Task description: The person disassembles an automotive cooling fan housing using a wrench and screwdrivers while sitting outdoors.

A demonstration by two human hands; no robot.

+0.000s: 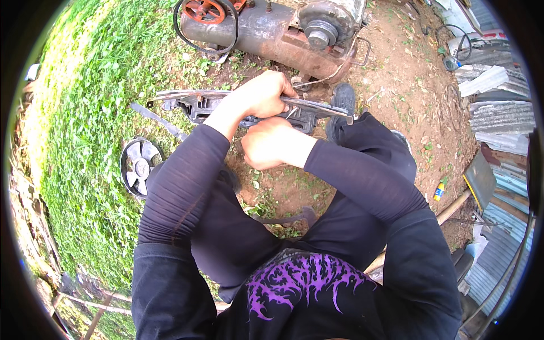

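Right grip: right hand curled into a fist below the ribbed frame; cannot tell what it clamps.
Left grip: left hand clamped over the frame's upper edge.
Frame's place: crosswise, before the compressor tank.
Frame's handling: likely stiff, fairly light, ribs perhaps brittle; best held by its long rim.
Frame's looks: long, dark, grimy, openings along it, paler upper edge.

Left hand, right hand, seemingly curled

At the top we see a rusty air compressor; to the right, a yellow-and-blue bottle rests on dirt near corrugated sheets; grass covers the left.
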